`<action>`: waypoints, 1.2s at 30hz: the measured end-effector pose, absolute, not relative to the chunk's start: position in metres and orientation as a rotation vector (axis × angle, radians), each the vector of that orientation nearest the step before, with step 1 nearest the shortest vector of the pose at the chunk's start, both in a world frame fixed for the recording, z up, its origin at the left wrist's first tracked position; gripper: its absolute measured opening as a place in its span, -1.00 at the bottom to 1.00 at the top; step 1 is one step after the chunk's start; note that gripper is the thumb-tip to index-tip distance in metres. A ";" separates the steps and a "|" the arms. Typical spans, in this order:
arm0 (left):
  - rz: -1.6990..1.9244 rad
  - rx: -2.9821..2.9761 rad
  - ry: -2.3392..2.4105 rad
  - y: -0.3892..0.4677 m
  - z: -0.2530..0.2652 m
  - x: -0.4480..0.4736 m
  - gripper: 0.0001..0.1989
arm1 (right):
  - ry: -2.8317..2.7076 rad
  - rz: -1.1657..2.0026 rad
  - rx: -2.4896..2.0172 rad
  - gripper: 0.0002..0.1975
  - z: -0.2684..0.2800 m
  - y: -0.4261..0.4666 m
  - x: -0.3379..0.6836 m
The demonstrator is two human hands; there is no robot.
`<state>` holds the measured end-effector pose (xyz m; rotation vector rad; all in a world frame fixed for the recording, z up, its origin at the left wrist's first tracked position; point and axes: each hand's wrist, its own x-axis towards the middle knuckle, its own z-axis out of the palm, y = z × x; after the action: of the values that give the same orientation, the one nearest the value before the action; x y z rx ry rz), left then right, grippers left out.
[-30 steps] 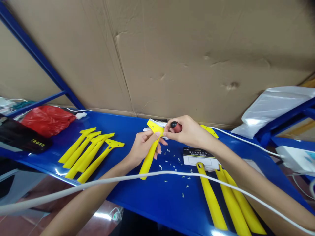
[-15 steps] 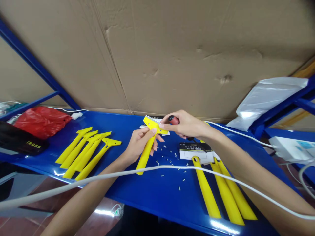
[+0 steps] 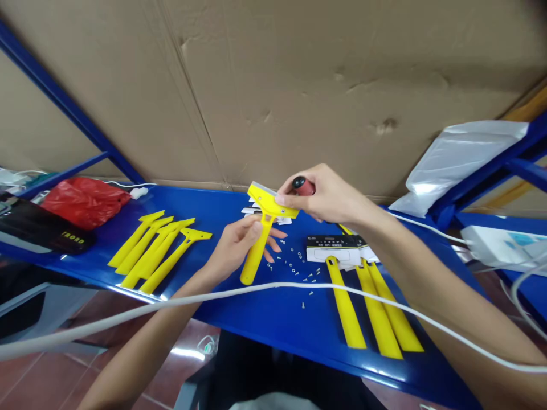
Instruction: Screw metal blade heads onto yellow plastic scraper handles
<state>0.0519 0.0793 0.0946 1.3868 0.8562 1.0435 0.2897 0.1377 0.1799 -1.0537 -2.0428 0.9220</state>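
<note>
A yellow scraper (image 3: 257, 253) is held up over the table, its wide head with a pale blade edge at the top and its handle slanting down. My left hand (image 3: 235, 245) grips the handle just below the neck, some fingertips showing behind it. My right hand (image 3: 322, 193) is closed round a screwdriver (image 3: 304, 185) with a red and black handle, whose shaft is hidden. The right thumb also presses on the scraper's head near its right hole, with fingers behind. Below the hands, several small screws and nuts (image 3: 292, 265) lie scattered.
Several yellow scrapers (image 3: 164, 250) lie at left, and more yellow handles (image 3: 348, 307) at right by black-and-white cards (image 3: 331, 249). A white cable (image 3: 256, 289) crosses in front. A red plastic bag (image 3: 85, 199) and a black pouch (image 3: 43, 228) sit far left; cardboard (image 3: 273, 102) stands behind.
Both hands and the scraper are higher against the table. The left thumb has shifted from the scraper's neck down onto the handle. The right hand still touches the head. The camera view has shifted slightly.
</note>
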 end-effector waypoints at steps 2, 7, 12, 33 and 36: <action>1.062 1.348 0.915 0.072 0.092 0.043 -0.36 | -2.013 0.829 -1.049 -0.88 0.191 0.133 0.297; 1.025 1.656 1.216 0.069 0.079 0.019 -0.55 | -1.897 0.693 -1.050 -0.86 0.214 0.122 0.322; 0.717 2.019 1.338 0.069 0.067 0.013 -0.68 | -1.850 0.631 -1.099 -0.83 0.231 0.108 0.336; 0.539 2.092 1.174 0.083 0.064 0.019 -0.72 | -1.890 0.607 -1.003 -0.85 0.231 0.104 0.334; 0.663 2.045 1.219 0.081 0.063 0.011 -0.70 | -1.935 0.721 -1.049 -0.86 0.218 0.118 0.328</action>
<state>0.0107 0.0814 0.0632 2.0446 1.2193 0.6631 0.3280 0.1180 0.2181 -1.0490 -1.9354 0.7207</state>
